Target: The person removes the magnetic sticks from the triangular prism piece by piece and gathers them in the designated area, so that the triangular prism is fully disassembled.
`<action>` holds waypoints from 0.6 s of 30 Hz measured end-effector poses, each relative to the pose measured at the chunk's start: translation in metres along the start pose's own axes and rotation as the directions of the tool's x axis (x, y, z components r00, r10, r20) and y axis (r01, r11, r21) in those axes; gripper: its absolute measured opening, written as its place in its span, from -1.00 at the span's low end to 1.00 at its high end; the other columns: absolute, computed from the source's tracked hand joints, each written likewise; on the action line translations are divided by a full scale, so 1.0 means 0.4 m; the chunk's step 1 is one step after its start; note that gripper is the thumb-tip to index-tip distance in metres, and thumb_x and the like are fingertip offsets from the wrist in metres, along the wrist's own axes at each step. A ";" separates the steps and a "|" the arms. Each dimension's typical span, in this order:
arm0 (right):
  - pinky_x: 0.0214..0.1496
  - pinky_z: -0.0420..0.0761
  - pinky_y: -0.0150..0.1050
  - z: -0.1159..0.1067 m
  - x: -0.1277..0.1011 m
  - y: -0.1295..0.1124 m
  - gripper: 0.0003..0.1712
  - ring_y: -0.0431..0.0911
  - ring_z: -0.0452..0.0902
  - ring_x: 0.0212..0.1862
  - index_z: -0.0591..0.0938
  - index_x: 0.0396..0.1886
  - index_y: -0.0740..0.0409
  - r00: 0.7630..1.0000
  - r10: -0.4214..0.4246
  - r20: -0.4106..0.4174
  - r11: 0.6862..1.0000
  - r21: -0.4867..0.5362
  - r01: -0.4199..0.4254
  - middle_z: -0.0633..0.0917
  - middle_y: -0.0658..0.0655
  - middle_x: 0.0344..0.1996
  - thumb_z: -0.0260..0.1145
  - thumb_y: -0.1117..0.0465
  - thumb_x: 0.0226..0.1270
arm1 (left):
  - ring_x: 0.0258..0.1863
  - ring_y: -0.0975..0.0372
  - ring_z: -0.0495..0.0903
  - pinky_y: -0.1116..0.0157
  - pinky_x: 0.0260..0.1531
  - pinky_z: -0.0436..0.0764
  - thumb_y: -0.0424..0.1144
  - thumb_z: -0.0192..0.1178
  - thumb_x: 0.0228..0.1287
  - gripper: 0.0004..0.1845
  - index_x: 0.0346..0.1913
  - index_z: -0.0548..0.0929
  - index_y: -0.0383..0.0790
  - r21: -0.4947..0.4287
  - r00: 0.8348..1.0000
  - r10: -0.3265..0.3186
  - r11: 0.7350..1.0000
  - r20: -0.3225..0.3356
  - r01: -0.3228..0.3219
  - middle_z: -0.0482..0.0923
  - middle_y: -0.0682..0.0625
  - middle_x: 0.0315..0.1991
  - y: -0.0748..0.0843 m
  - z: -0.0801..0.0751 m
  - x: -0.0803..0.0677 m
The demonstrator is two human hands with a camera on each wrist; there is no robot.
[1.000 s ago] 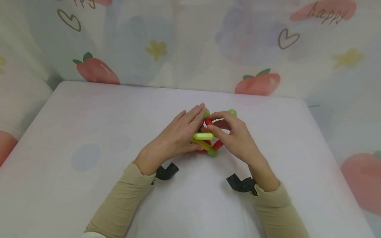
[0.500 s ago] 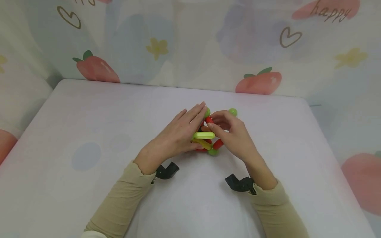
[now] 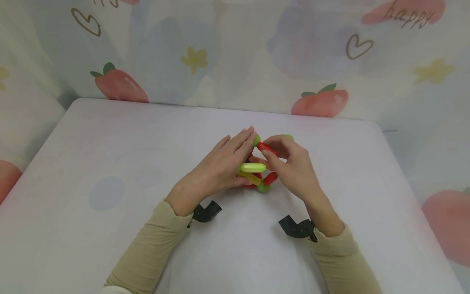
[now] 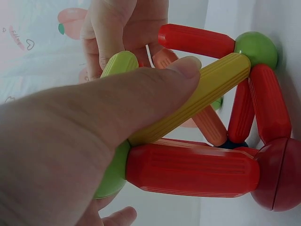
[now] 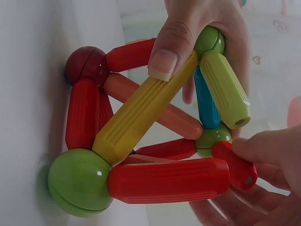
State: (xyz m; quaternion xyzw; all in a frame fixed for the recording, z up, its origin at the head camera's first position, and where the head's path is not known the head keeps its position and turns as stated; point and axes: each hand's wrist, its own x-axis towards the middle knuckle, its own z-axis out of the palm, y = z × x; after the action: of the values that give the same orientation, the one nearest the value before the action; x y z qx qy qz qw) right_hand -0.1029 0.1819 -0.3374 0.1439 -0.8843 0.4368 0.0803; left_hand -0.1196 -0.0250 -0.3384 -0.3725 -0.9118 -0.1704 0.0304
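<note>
At the centre of the head view, a small frame built of ribbed plastic rods and green and red ball joints (image 3: 257,177) stands on the white counter (image 3: 110,163). The left hand (image 3: 220,165) lies against the frame's left side with its fingers stretched out almost flat, while its thumb presses on the slanting yellow ribbed rod (image 5: 141,110), as the right wrist view shows. The right hand (image 3: 290,165) sits just right of the frame and pinches a short red plastic rod (image 3: 267,148) between thumb and fingertips; in the right wrist view this rod's end touches a green ball joint (image 5: 209,137) low in the frame. A lime-green rod (image 3: 252,167) juts out toward the camera between both hands.
</note>
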 end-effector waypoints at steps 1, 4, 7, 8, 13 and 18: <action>-0.16 0.65 -0.48 -0.001 -0.001 -0.001 -0.73 -0.03 0.70 -0.13 0.61 0.04 0.16 1.000 -0.003 -0.008 1.000 -0.002 0.003 0.72 0.11 -0.06 0.31 0.22 0.39 | 0.57 0.10 0.08 -0.04 0.49 0.19 0.05 0.49 0.07 0.15 0.57 0.02 -0.28 0.003 1.000 -0.001 1.000 0.001 0.001 0.01 -0.10 0.59 0.000 0.000 0.000; -0.22 0.67 -0.41 -0.003 -0.003 -0.002 -0.73 -0.04 0.70 -0.19 0.63 0.04 0.17 0.999 -0.026 -0.032 0.999 -0.042 0.024 0.72 0.10 -0.08 0.32 0.25 0.38 | 0.57 0.10 0.08 -0.04 0.49 0.19 0.05 0.49 0.07 0.15 0.57 0.02 -0.27 0.003 1.000 -0.005 1.000 0.005 0.005 0.01 -0.10 0.59 0.003 0.000 0.000; -0.12 0.71 -0.17 -0.005 -0.002 0.000 -0.72 0.00 0.69 -0.15 0.64 0.04 0.21 0.997 -0.055 -0.055 0.994 -0.096 0.050 0.72 0.13 -0.10 0.33 0.31 0.35 | 0.57 0.10 0.09 -0.04 0.49 0.19 0.04 0.49 0.07 0.14 0.57 0.03 -0.27 0.006 1.000 0.000 1.000 -0.006 0.000 0.02 -0.09 0.59 0.004 0.000 0.002; -0.08 0.71 -0.10 -0.006 -0.001 0.002 -0.72 0.01 0.68 -0.13 0.65 0.04 0.22 0.996 -0.066 -0.064 0.991 -0.122 0.058 0.73 0.14 -0.10 0.33 0.33 0.34 | 0.57 0.10 0.09 -0.04 0.49 0.20 0.04 0.49 0.07 0.14 0.57 0.03 -0.26 0.005 1.000 0.003 1.000 -0.009 -0.003 0.02 -0.09 0.59 0.004 0.000 0.002; -0.07 0.69 -0.11 -0.004 0.002 0.005 -0.72 -0.01 0.66 -0.12 0.66 0.02 0.22 0.992 -0.093 -0.086 0.979 -0.190 0.076 0.74 0.14 -0.12 0.34 0.37 0.32 | 0.56 0.09 0.11 -0.05 0.48 0.21 0.05 0.50 0.06 0.14 0.56 0.04 -0.26 0.015 1.000 0.010 1.000 -0.020 -0.009 0.03 -0.09 0.59 0.003 0.001 0.004; -0.17 0.61 -0.21 0.002 0.006 0.009 -0.74 -0.03 0.64 -0.18 0.68 0.00 0.24 0.990 -0.108 -0.089 0.973 -0.216 0.086 0.75 0.15 -0.13 0.33 0.39 0.32 | 0.56 0.09 0.12 -0.06 0.48 0.22 0.05 0.49 0.06 0.13 0.56 0.05 -0.25 0.016 1.000 0.010 1.000 -0.022 -0.010 0.04 -0.08 0.59 0.003 0.003 0.000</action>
State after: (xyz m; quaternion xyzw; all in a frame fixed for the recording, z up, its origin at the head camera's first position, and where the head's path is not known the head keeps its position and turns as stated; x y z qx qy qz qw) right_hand -0.1063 0.1828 -0.3400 0.1556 -0.9126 0.3424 0.1605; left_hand -0.1187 -0.0238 -0.3391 -0.3748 -0.9109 -0.1669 0.0442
